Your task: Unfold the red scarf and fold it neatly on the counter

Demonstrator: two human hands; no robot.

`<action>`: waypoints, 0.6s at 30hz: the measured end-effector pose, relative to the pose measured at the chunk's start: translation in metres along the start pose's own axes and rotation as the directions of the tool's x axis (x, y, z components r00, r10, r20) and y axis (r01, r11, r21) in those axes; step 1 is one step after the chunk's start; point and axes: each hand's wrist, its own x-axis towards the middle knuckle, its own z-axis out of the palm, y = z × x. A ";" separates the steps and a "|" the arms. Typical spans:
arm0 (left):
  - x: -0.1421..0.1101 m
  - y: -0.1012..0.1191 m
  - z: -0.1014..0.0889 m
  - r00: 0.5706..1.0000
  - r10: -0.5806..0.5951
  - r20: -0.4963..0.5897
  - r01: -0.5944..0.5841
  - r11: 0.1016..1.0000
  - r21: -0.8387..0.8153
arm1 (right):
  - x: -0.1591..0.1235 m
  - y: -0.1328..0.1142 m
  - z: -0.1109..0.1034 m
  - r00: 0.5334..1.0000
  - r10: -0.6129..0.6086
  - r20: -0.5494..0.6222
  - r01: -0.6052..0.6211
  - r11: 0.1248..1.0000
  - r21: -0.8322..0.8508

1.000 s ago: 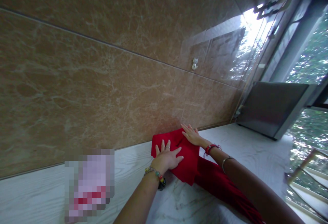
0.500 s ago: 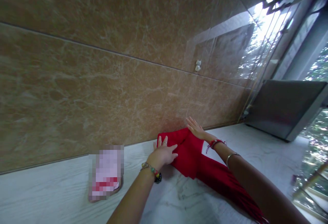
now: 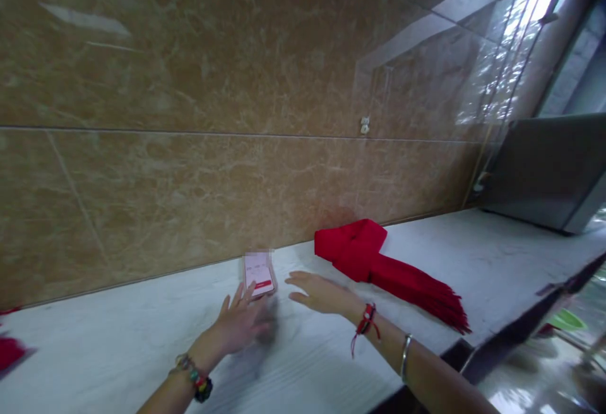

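Note:
A red scarf (image 3: 360, 253) with a fringed end lies folded on the white counter, close to the tiled wall. My right hand (image 3: 324, 292) hovers left of the scarf, apart from it, fingers stretched out and holding nothing. Just in front of a phone (image 3: 258, 272), its lit screen facing up, is my left hand (image 3: 237, 325). The fingers of that hand are spread, and its fingertips overlap the phone's lower edge in view; whether they touch it I cannot tell. Both hands are slightly blurred.
Another piece of red cloth (image 3: 10, 349) shows at the left edge. Brown marbled tiles (image 3: 189, 199) rise behind the white counter (image 3: 118, 332), with a small white fixture (image 3: 364, 125) on them. A grey metal box (image 3: 544, 174) stands at the right end. A green basin (image 3: 567, 320) sits below.
Both hands have come off the red scarf and moved left towards the phone. The scarf stays folded on the counter. My view has turned left, bringing red cloth in at the left edge.

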 end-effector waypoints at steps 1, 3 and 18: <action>-0.007 -0.012 0.011 1.000 -0.028 0.004 0.028 1.000 -0.013 | 0.003 -0.014 0.012 1.000 0.015 0.003 -0.015 1.000 0.008; -0.019 -0.034 0.032 0.995 -0.102 0.000 0.102 0.994 -0.037 | 0.009 -0.035 0.031 0.999 0.050 -0.013 -0.050 0.999 0.010; -0.054 -0.059 0.067 0.969 -0.085 -0.233 0.077 0.996 -0.043 | 0.015 -0.075 0.079 0.985 0.162 -0.063 -0.168 0.980 -0.103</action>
